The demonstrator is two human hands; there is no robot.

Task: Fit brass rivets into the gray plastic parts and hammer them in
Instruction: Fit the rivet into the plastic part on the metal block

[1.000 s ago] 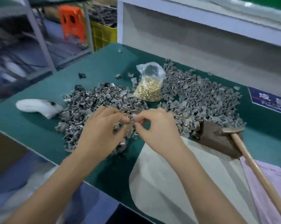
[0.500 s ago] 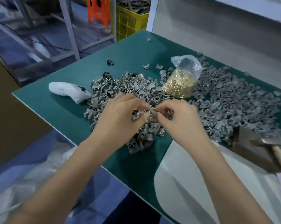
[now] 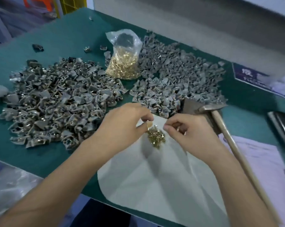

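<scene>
A small heap of loose brass rivets (image 3: 156,138) lies on a white sheet (image 3: 154,181) at the table's front. My left hand (image 3: 125,126) hovers at the heap's upper left, thumb and fingertips pinched together right at the rivets; what they hold is hidden. To the heap's right, my right hand (image 3: 187,133) has its fingers curled, with a brass glint between them. A clear bag of rivets (image 3: 123,63) stands between two piles of gray plastic parts: the left pile (image 3: 56,99) shows metal glints, the right pile (image 3: 176,79) is plain gray.
A hammer (image 3: 210,108) lies at the right, its wooden handle (image 3: 238,154) running toward the front edge, its head against a dark metal block (image 3: 191,105). A few stray parts (image 3: 38,47) lie on the green table (image 3: 69,35). Lilac paper (image 3: 266,161) and a dark tray (image 3: 282,128) are far right.
Both hands left the left pile, where they pinched a gray part together, and moved right and nearer, onto the white sheet over the loose rivets. The view swung right.
</scene>
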